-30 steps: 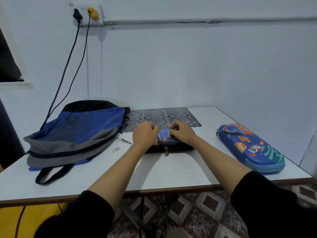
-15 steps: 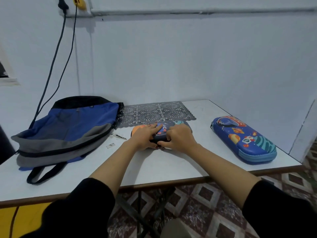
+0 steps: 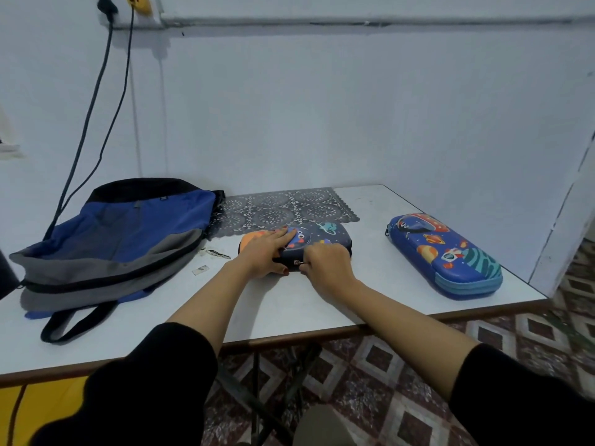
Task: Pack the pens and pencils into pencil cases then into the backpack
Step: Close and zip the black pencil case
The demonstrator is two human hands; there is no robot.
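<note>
A dark navy pencil case [image 3: 325, 237] with space cartoons lies at the middle of the white table [image 3: 289, 304]. My left hand [image 3: 264, 252] lies flat on its lid, fingers straight, pressing it down. At the case's front edge my right hand [image 3: 325, 265] pinches the small metal zip pull [image 3: 297, 262]. A second, blue pencil case [image 3: 444, 254] with planets lies shut at the right. The blue and grey backpack [image 3: 112, 239] lies flat at the left. No loose pens or pencils show.
A dark lace mat [image 3: 283, 209] lies behind the navy case. Small scraps [image 3: 212, 257] sit between the backpack and my left hand. Two cables [image 3: 96, 101] hang down the wall to the backpack. The table's front edge is close to me, tiled floor below.
My left hand flattened onto the navy case's lid. My right hand dropped to the front edge and took the zip pull. My head has come closer.
</note>
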